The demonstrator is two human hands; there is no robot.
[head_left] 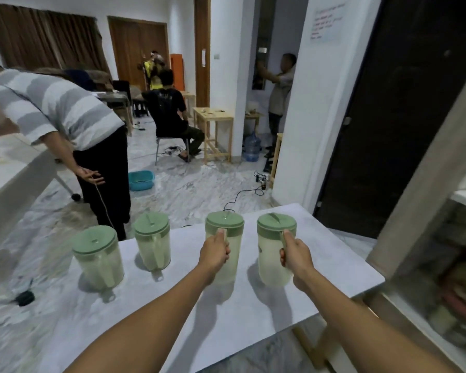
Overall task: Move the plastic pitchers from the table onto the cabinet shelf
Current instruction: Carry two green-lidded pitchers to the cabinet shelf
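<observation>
Several translucent plastic pitchers with green lids stand in a row on a white table [253,319]. My left hand [215,251] grips the handle of the second pitcher from the right [233,238]. My right hand [293,253] grips the handle of the rightmost pitcher [269,254]. Both held pitchers are upright; whether they touch the table I cannot tell. Two more pitchers stand free to the left: one [152,240] near the table's far edge and one [98,257] at the far left. The cabinet [425,200] rises at the right, its shelf interior blurred.
A person in a striped shirt [59,111] bends over a counter just beyond the table's left end. A dark doorway [393,117] opens behind the table. On the marble floor lie cables [242,196], a blue basin [141,180] and a water bottle [251,146].
</observation>
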